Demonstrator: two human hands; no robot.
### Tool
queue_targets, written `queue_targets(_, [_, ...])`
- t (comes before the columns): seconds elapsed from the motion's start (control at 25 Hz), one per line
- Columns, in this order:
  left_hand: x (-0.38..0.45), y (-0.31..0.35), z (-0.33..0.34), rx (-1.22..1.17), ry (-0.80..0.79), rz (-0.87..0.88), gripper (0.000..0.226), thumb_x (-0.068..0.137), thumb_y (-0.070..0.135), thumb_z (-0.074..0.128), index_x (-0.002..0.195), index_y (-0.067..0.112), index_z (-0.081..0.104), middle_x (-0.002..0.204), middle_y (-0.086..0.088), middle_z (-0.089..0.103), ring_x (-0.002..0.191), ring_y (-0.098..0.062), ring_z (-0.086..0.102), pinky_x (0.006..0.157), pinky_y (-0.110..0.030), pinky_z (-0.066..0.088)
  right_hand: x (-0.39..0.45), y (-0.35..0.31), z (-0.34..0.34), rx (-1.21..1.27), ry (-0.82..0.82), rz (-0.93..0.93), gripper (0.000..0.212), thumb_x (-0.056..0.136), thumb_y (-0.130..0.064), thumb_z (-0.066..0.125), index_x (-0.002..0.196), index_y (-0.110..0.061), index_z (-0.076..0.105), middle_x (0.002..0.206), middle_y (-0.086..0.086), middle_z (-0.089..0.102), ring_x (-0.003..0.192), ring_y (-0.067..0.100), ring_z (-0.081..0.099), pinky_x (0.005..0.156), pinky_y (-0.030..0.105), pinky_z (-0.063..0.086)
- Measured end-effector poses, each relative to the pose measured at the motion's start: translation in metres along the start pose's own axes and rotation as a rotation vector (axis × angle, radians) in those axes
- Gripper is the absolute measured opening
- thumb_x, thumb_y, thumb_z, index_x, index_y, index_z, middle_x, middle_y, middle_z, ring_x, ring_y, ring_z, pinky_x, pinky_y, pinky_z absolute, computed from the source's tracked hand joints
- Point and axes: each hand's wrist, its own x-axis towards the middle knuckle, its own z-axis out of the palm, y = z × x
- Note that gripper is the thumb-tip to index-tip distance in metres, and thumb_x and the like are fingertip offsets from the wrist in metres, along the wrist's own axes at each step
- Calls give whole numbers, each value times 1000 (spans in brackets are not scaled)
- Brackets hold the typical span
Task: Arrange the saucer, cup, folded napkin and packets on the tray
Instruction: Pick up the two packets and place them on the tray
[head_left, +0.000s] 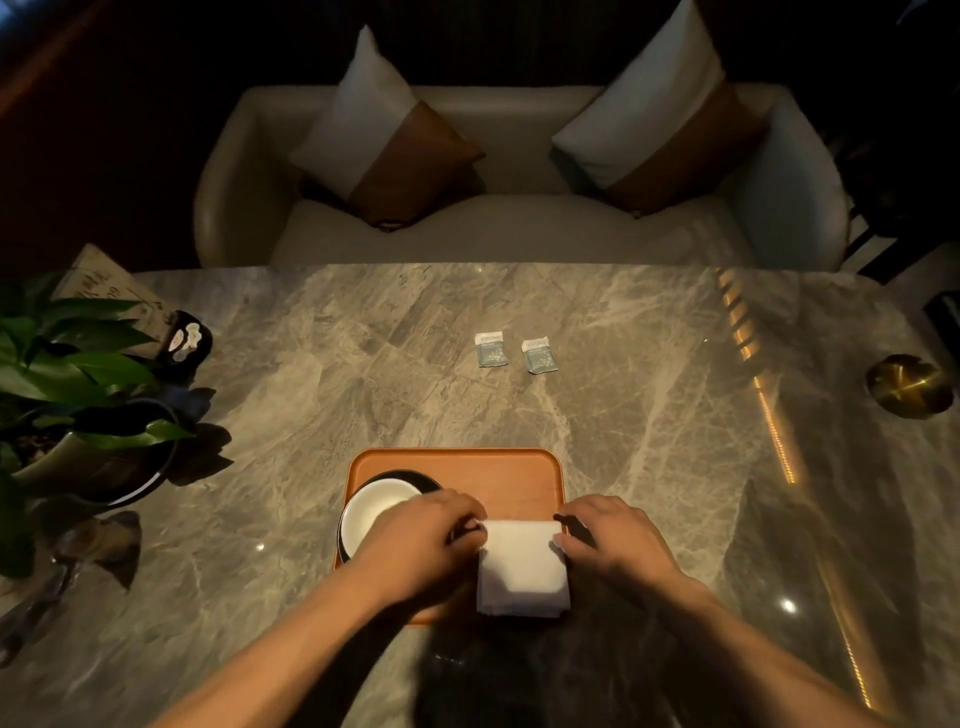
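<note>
Dim lounge, marble table (363, 364), sofa beyond. Orange tray (498, 470) at near edge. Saucer (415, 477) with white cup (376, 512) already on tray's left half. Left hand (421, 540) and right hand (610, 535) pinch far corners of folded napkin (522, 566), fingers curled on it, over tray's right half. Two packets (514, 352) lie far off on table, untouched. Judgement: roughly halfway; napkin settling, packets left.

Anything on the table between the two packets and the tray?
Nothing visible. Both packets lie on bare marble table beyond the tray, whose far right part is free.
</note>
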Motion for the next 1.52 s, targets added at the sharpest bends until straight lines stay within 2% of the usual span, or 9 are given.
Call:
queue_targets(0.16, [49,-20,-52,20,-40,-9,33,91,45,61,119,29,63,114,7,67,101,-10,61,84,-28,47,27,0,-35,-61,48,-26,46,89,-59,43,123,-33,61,122,-7,66,110,16,60,92,36,49])
queue_targets(0.28, [85,-38,-75,18,-101,-64,38,90,40,66,123,23,62,118,1,68,105,-16,62,87,-26,46,52,7,-65,-85,45,-7,42,91,-52,50,125,-29,61,124,-2,67,113,20,61,92,35,49])
queue_targets(0.48, [135,-61,-101,54,-130,-160,45,89,43,65,129,22,59,123,0,66,107,-19,61,89,-32,47,96,24,-110,-134,39,55,40,92,-46,53,126,-27,59,122,1,67,109,21,62,91,37,51])
queue_targets(0.6, [157,-70,-109,84,-166,-187,47,89,45,65,130,23,57,123,1,67,106,-19,62,87,-30,47,121,29,-129,-167,30,60,39,92,-46,53,126,-28,59,122,1,67,109,21,62,90,36,51])
queue_targets(0.92, [214,-78,-109,52,-200,-288,47,87,40,69,128,20,59,122,-3,67,106,-23,62,90,-30,47,190,39,-143,-160,13,34,40,91,-44,58,127,-27,59,121,1,68,108,23,62,86,36,51])
queue_targets(1.08, [242,-78,-95,58,-200,-278,48,86,40,70,128,18,61,124,-4,66,109,-24,62,92,-30,48,219,38,-137,-153,42,-3,44,90,-43,59,131,-28,55,124,4,64,110,25,60,86,38,50])
queue_targets(1.24, [267,-75,-81,125,-162,-260,52,84,44,70,129,20,60,120,-4,66,105,-24,61,90,-36,51,241,36,-130,-150,22,-39,41,88,-43,62,127,-31,57,123,5,60,111,27,58,88,39,49])
queue_targets(1.36, [283,-75,-73,148,-107,-264,54,82,48,70,128,22,58,119,-7,61,108,-27,56,91,-42,49,252,36,-126,-131,6,-41,53,86,-46,63,136,-33,50,131,3,54,120,27,50,96,41,45])
queue_targets(1.52, [292,-76,-62,190,-65,-288,60,82,52,67,134,26,53,126,-6,51,122,-28,46,101,-45,42,260,37,-122,-158,-19,-36,66,83,-51,66,143,-36,43,137,2,44,124,26,42,101,43,41])
